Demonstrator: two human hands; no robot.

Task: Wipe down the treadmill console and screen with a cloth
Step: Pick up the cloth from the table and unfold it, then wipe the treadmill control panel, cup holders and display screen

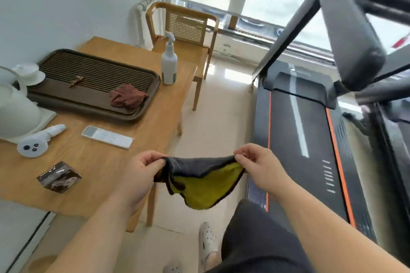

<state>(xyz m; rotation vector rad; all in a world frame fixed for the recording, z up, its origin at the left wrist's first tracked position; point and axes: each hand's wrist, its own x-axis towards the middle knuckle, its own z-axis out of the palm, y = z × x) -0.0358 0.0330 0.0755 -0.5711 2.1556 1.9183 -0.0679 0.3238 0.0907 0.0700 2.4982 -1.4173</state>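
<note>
A cloth [199,180], dark grey on one side and yellow-green on the other, hangs stretched between my two hands over the floor. My left hand [142,173] pinches its left corner and my right hand [259,166] pinches its right corner. The treadmill stands to the right: its black belt [310,139] with orange side stripes runs away from me. Its console [355,35], dark and blurred, rises at the upper right, well above and beyond my hands. The screen face is not visible from here.
A wooden table [93,162] on the left carries a white spray bottle [169,60], a dark slatted tray [88,82] with a brown rag [127,97], a white remote [107,136], a kettle and a small box. A wooden chair [188,29] stands behind it.
</note>
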